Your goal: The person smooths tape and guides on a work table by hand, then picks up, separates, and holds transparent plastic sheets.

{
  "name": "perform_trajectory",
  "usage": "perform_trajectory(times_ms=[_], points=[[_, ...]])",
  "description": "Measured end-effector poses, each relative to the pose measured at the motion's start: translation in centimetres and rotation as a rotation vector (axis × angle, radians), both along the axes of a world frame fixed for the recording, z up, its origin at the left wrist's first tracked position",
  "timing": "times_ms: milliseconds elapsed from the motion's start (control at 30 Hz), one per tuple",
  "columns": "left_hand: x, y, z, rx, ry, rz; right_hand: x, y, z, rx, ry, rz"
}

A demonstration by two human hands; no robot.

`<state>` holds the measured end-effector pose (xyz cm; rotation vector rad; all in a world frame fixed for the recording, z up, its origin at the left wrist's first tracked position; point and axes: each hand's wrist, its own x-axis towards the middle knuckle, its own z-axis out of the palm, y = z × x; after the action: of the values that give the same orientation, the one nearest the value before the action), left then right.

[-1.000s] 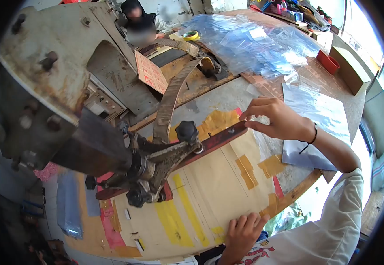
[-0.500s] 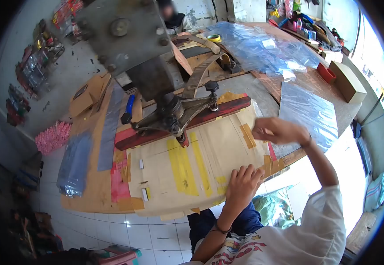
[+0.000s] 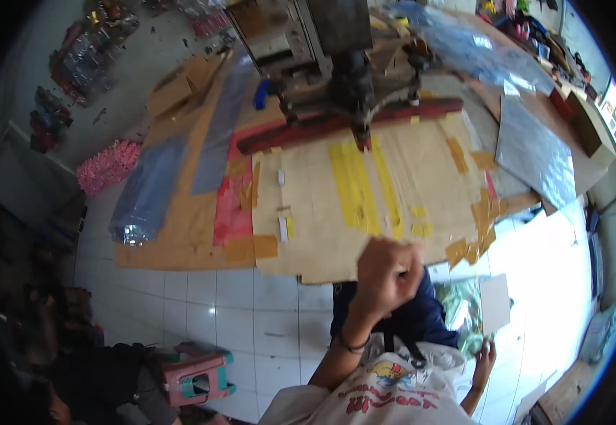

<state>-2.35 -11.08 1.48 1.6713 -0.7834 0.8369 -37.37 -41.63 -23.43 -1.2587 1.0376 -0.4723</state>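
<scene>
My left hand (image 3: pixel 391 275) is raised at the front edge of the worktable, curled into a loose fist with nothing visible in it. My right hand (image 3: pixel 486 361) hangs low at my right side, fingers partly extended, beside a green translucent plastic bag (image 3: pixel 464 304) and below a pale rectangular card (image 3: pixel 494 304). Whether it touches either one I cannot tell. In front of me lies a beige board (image 3: pixel 315 205) with yellow and brown tape strips. Over its far edge stands a metal press head (image 3: pixel 354 95) with a dark red bar (image 3: pixel 287 132).
Clear plastic sheets (image 3: pixel 537 149) lie on the right of the table, and folded plastic (image 3: pixel 151 188) on the left. Behind the left side is a cardboard piece (image 3: pixel 180 88). A pink-green stool (image 3: pixel 198 375) stands on the tiled floor near a person in dark clothing (image 3: pixel 106 382).
My right hand has left the board's right side and dropped down beside me. My left hand has lifted off the board and curled. The camera view has tilted downward.
</scene>
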Motion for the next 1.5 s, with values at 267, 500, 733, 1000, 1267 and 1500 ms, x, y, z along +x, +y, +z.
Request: perform_trajectory(times_ms=[267,500,733,1000,1267,1500], points=[[-2.2,3.6,-0.7,0.062,0.045,0.137,23.1,-6.0,13.6,-1.183,-0.064,0.521],[0.3,12.8,-2.5,-0.027,0.129,0.594,42.1,-16.1,18.1,-1.380,0.109,0.485],[5.4,14.6,-9.0,0.256,-0.048,0.982,41.8,-11.4,19.8,-1.548,0.258,0.373],[5.9,14.8,-10.1,0.167,-0.192,0.953,41.5,-10.5,24.6,-1.442,0.484,0.582],[5.6,14.8,-10.0,0.182,-0.211,0.945,45.2,-14.1,25.1,-1.311,0.099,0.936],[5.3,15.0,-10.6,0.227,-0.145,0.967,45.3,-10.6,24.0,-1.465,-0.128,0.833]])
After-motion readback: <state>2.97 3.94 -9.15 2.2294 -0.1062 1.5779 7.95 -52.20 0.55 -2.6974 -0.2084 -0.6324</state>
